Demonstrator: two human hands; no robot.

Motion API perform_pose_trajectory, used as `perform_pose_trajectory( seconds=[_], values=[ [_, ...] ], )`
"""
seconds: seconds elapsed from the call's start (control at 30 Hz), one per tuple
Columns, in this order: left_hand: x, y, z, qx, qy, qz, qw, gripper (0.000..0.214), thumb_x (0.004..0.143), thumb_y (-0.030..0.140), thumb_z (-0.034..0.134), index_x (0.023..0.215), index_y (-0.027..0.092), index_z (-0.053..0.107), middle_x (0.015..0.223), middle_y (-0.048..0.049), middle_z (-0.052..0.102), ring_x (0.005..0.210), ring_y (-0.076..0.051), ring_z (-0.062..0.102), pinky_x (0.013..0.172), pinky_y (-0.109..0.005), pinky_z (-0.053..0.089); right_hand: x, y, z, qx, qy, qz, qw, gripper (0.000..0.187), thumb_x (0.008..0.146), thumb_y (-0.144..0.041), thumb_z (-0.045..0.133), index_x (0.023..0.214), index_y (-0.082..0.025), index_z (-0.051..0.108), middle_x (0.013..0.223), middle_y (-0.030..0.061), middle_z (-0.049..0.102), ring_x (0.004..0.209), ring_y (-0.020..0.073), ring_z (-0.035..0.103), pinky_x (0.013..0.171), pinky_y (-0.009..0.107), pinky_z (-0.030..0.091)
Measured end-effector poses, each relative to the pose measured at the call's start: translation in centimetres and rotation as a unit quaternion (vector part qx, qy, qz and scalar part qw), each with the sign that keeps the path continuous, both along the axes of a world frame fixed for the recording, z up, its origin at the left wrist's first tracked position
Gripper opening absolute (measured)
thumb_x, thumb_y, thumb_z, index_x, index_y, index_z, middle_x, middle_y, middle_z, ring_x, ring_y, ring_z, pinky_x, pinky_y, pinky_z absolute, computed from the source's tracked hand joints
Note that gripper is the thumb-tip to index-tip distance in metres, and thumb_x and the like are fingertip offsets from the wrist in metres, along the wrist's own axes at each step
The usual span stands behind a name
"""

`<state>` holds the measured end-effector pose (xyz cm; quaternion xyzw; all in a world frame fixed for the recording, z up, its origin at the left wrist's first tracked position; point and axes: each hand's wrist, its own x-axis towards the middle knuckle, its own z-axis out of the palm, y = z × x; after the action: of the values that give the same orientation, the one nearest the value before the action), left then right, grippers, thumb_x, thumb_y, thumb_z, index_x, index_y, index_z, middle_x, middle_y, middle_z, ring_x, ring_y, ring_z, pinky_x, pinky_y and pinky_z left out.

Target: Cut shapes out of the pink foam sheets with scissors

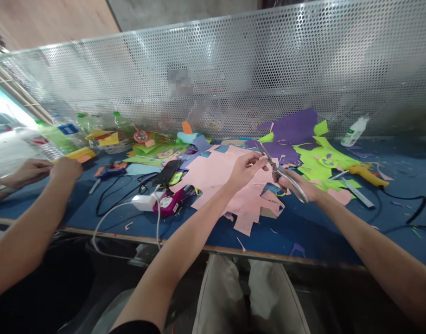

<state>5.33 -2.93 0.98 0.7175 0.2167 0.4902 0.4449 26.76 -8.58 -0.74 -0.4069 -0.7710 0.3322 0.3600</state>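
My right hand (293, 182) is closed around scissors (274, 164) with pale grey handles, their blades pointing up and away to the left. Close beside the blades is my left hand (248, 170), its fingers pinched together; whatever they hold is too small to make out. Both hands are above a large ragged pink sheet (213, 169) with cut edges, lying on the blue tabletop (213, 234). Purple sheet (294, 125) and lime-green sheet (312, 162) scraps spread behind and to the right of the hands.
On the right lie a yellow glue gun (368, 174), a utility knife (359, 193) and a white bottle (354, 131). A phone (167, 172), cables and a magenta box (168, 204) are left. A co-worker's hands (65, 169) work far left. Perforated metal panel (226, 69) stands behind.
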Motion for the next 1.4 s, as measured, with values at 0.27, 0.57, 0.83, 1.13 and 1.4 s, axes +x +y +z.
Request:
perform_pose_trajectory(
  seconds=[0.27, 0.57, 0.83, 1.13, 1.4],
  values=[
    [-0.3, 0.0, 0.3, -0.010, 0.026, -0.001, 1.000, 0.040, 0.089, 0.055, 0.070, 0.094, 0.015, 0.070, 0.079, -0.0055, 0.073, 0.076, -0.014, 0.069, 0.070, -0.026, 0.046, 0.5, 0.6, -0.6, 0.025, -0.022, -0.031, 0.999, 0.055, 0.084, -0.076, 0.049, 0.076, -0.022, 0.054, 0.060, -0.0034, 0.046, 0.050, 0.0129, 0.044, 0.047, 0.027, 0.037],
    [-0.3, 0.5, -0.2, 0.004, 0.041, 0.012, 0.999, 0.039, 0.091, 0.055, 0.067, 0.093, 0.016, 0.070, 0.080, -0.0051, 0.072, 0.076, -0.014, 0.068, 0.067, -0.025, 0.046, 0.4, 1.6, -1.0, 0.071, -0.068, -0.199, 0.975, 0.054, 0.075, -0.064, 0.071, 0.053, -0.021, 0.048, 0.049, -0.0056, 0.038, 0.042, 0.0086, 0.035, 0.043, 0.025, 0.025],
    [-0.2, 0.5, -0.1, 0.037, 0.067, 0.057, 0.995, 0.039, 0.092, 0.056, 0.065, 0.095, 0.018, 0.073, 0.080, -0.0039, 0.071, 0.070, -0.013, 0.061, 0.065, -0.026, 0.045, 1.1, 2.3, -1.7, 0.083, 0.074, -0.241, 0.964, 0.042, 0.089, -0.063, 0.056, 0.079, -0.023, 0.059, 0.059, -0.0035, 0.052, 0.049, 0.0135, 0.051, 0.050, 0.026, 0.041],
    [0.0, -0.1, -0.5, 0.114, 0.230, 0.054, 0.965, 0.035, 0.092, 0.054, 0.066, 0.102, 0.021, 0.061, 0.084, -0.0016, 0.072, 0.068, -0.015, 0.062, 0.064, -0.028, 0.038, -0.5, 1.8, -1.0, 0.083, 0.193, -0.230, 0.950, 0.027, 0.079, -0.047, 0.076, 0.085, -0.023, 0.064, 0.074, 0.0007, 0.068, 0.058, 0.0146, 0.057, 0.056, 0.028, 0.047],
    [0.0, 0.5, -1.0, 0.217, 0.325, 0.070, 0.918, 0.032, 0.092, 0.055, 0.066, 0.098, 0.024, 0.064, 0.094, -0.0029, 0.074, 0.094, -0.023, 0.065, 0.074, -0.031, 0.039, -1.2, 1.8, -1.3, 0.023, 0.211, -0.177, 0.961, 0.033, 0.070, -0.042, 0.083, 0.088, -0.023, 0.062, 0.083, 0.0026, 0.072, 0.060, 0.0139, 0.059, 0.059, 0.029, 0.049]
  ],
)
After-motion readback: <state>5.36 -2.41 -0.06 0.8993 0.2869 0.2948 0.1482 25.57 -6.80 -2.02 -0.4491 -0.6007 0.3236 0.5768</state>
